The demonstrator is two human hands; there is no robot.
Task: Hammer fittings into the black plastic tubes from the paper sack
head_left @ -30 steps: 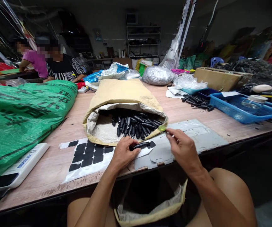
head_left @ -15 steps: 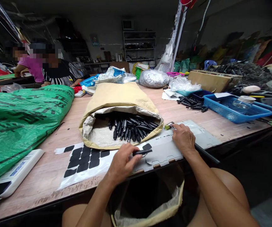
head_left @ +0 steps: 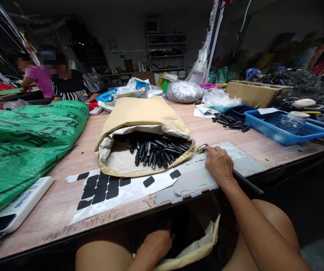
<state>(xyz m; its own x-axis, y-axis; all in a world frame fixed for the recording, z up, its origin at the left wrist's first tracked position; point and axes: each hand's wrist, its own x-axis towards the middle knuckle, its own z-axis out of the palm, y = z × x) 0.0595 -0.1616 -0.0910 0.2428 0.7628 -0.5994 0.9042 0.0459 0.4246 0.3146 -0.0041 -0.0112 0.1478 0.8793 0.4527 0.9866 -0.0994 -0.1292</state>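
Observation:
My right hand (head_left: 220,163) is closed around a long black rod-like tool (head_left: 249,182), with a metal and yellow-green end (head_left: 202,148) showing past the fingers, above a grey board (head_left: 191,184). Below the table edge, my left hand (head_left: 156,242) reaches into an open tan sack (head_left: 190,261); its fingers are lost in the dark. On the table a second tan sack (head_left: 147,111) lies with its mouth toward me, full of black tube-shaped parts (head_left: 153,152). In front of it is a white sheet (head_left: 79,212) bearing black rounded-square stickers (head_left: 102,188).
A green woven sack (head_left: 32,135) and a white device (head_left: 23,207) lie on the left. Blue trays (head_left: 286,137), loose black parts (head_left: 231,122) and a cardboard box (head_left: 256,94) stand on the right. Two people (head_left: 71,86) sit at the far left.
My left hand has gone from above the sheet, where it held a black part, down into the lower sack; the part is out of sight. My right hand stays almost still.

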